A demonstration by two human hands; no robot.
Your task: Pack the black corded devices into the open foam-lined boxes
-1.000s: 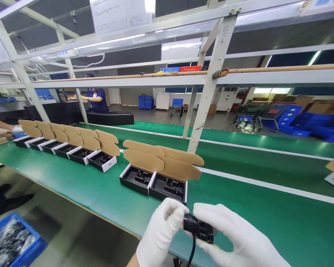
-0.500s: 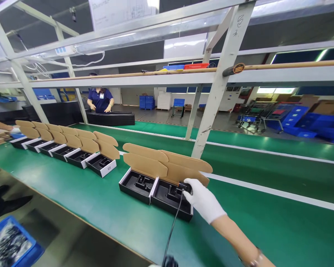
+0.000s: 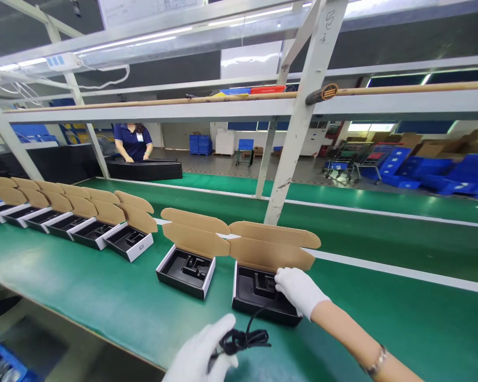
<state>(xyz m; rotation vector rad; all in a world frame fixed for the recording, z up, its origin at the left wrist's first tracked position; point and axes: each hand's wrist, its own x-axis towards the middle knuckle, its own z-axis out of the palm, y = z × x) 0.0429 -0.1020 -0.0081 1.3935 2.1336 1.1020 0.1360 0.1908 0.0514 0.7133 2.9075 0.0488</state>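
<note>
In my gloved left hand (image 3: pixel 203 350) is a coiled bundle of black cable (image 3: pixel 245 339), gripped between thumb and fingers above the table's front part. One strand runs from it up into the nearest open box (image 3: pixel 265 310). My gloved right hand (image 3: pixel 300 289) reaches into this box's right side, fingers closed at the black insert (image 3: pixel 264 284). The black cylindrical device on the cable's end is mostly hidden under those fingers. Behind the box stands its brown cardboard lid (image 3: pixel 271 253). To the left, apart from it, sits a second open box (image 3: pixel 181 286) with a similar black insert.
Several more open boxes (image 3: pixel 129 241) stand in a row at the left on the green table (image 3: pixel 115 297). A white post (image 3: pixel 292 138) and a shelf rail (image 3: pixel 207 110) rise behind. Across the line a person (image 3: pixel 133 143) stands at black trays (image 3: pixel 143 170). A blue bin (image 3: pixel 8 358) is lower left.
The nearest box has shifted right, away from its neighbour. My right hand has lowered the black device into it. My left hand has come into view with the cable bundle.
</note>
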